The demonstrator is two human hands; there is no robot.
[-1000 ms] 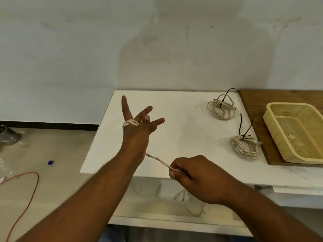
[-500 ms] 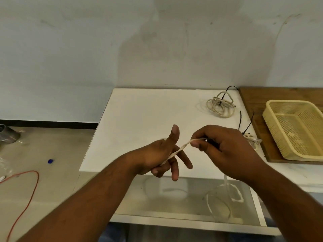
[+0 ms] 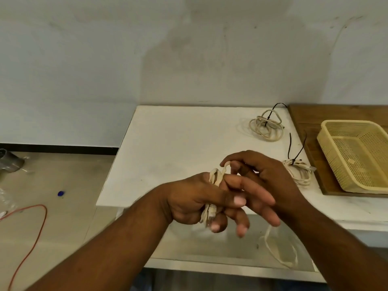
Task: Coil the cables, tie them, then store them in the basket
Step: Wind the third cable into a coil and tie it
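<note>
A cream cable [image 3: 216,177] is wound in loops round my left hand [image 3: 195,200], which is held over the white table's front edge with its fingers pointing right. My right hand [image 3: 264,181] pinches the cable's strand just above the left fingers. The cable's free end [image 3: 281,250] hangs below the table edge. Two coiled cream cables with black ties lie on the table: one [image 3: 266,127] at the back, one [image 3: 300,171] partly hidden behind my right hand. The yellow mesh basket [image 3: 340,164] stands empty at the right.
The basket sits on a wooden board [image 3: 304,118] along the right of the white table [image 3: 178,139]. A lower shelf [image 3: 210,248] shows under the table. On the floor at the left lie a red wire [image 3: 33,232] and a small blue object [image 3: 60,193].
My left hand has dropped from upright and spread to lying sideways, with more loops on it. My right hand has risen from the table edge and carried the strand over the left fingers.
</note>
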